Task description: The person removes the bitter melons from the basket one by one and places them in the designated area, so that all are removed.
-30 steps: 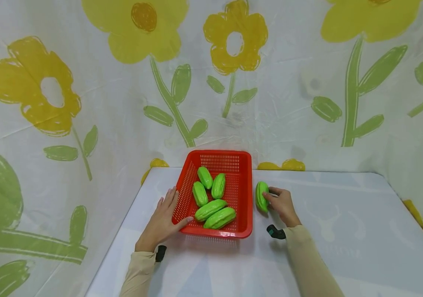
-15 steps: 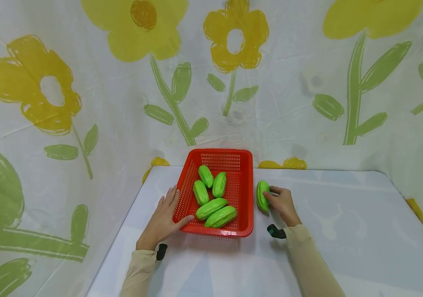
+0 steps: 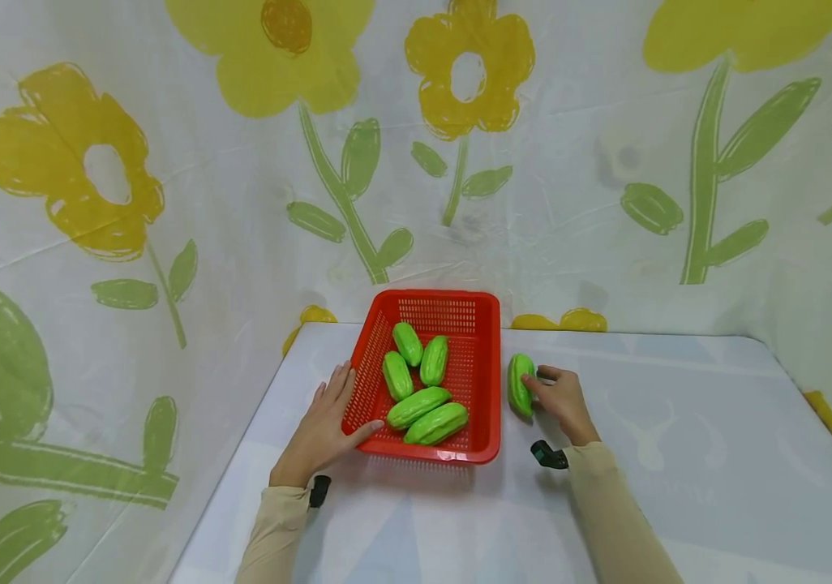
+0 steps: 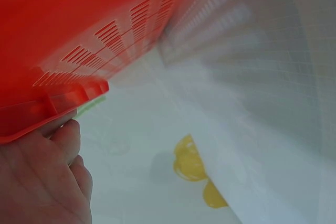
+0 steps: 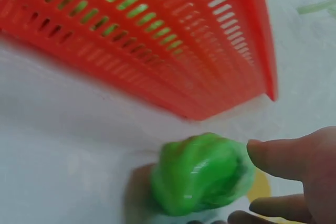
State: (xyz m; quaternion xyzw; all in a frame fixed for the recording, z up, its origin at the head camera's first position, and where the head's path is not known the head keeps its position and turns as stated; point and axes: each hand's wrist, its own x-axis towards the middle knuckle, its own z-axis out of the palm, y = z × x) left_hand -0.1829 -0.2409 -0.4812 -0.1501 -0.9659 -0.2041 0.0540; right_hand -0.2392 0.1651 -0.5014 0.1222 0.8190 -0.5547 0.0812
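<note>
A red plastic basket (image 3: 486, 438) stands on the table with several bright green, ridged gourds (image 3: 416, 408) lying in it. My left hand (image 3: 319, 428) rests at the basket's near left corner, fingers extended along the left side and thumb over the front rim. From below, the left wrist view shows its fingers (image 4: 67, 139) under the rim. Just right of the basket, another green gourd (image 3: 521, 385) lies on the table. My right hand (image 3: 565, 401) holds its right side between thumb and fingers. In the right wrist view the thumb (image 5: 278, 156) meets the gourd's end; other fingers are partly hidden.
The white table (image 3: 679, 454) extends to the right of the right arm. Behind and to the left hangs a white sheet (image 3: 569, 162) printed with yellow flowers. A small black device (image 3: 549, 454) is worn at the right wrist, another black device (image 3: 319, 491) at the left.
The head view has shifted slightly, so everything appears a little higher and farther right. Both hands, the basket and the gourds keep about the same places.
</note>
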